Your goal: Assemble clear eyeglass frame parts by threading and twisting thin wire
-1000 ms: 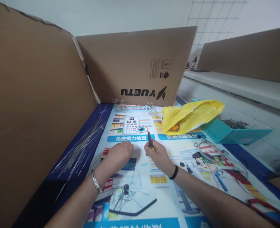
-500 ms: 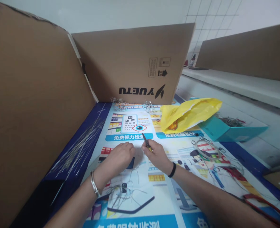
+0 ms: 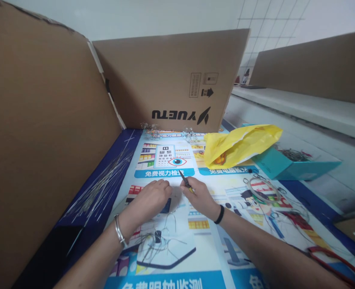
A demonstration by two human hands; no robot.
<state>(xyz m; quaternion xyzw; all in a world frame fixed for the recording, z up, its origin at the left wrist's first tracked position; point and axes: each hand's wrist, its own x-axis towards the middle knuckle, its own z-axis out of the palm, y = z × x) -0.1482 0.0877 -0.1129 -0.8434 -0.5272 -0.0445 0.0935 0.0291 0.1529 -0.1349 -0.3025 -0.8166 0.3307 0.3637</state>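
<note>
My right hand (image 3: 200, 196) is closed around small pliers (image 3: 184, 180), whose dark jaws point up and away and whose handle shows a bit of yellow. Just left of it, my left hand (image 3: 156, 195) is curled with its fingers pressed together; whatever they pinch is hidden. The two hands are close but apart, over the printed sheet (image 3: 207, 249). Below my left hand lies a tangle of thin wire pieces (image 3: 159, 245) around a small dark spool-like object (image 3: 157, 236).
Long straight wires (image 3: 97, 186) lie along the left side by a cardboard wall (image 3: 45, 120). A yellow bag (image 3: 243, 144) and a teal box (image 3: 300, 168) of wire pieces stand at right, near a wire coil (image 3: 263, 190). Red handles (image 3: 337, 257) lie front right. Small wire shapes (image 3: 189, 134) sit at the back.
Almost nothing differs; the view has shifted very slightly. Both hands stay in place, with the pliers still in the right hand.
</note>
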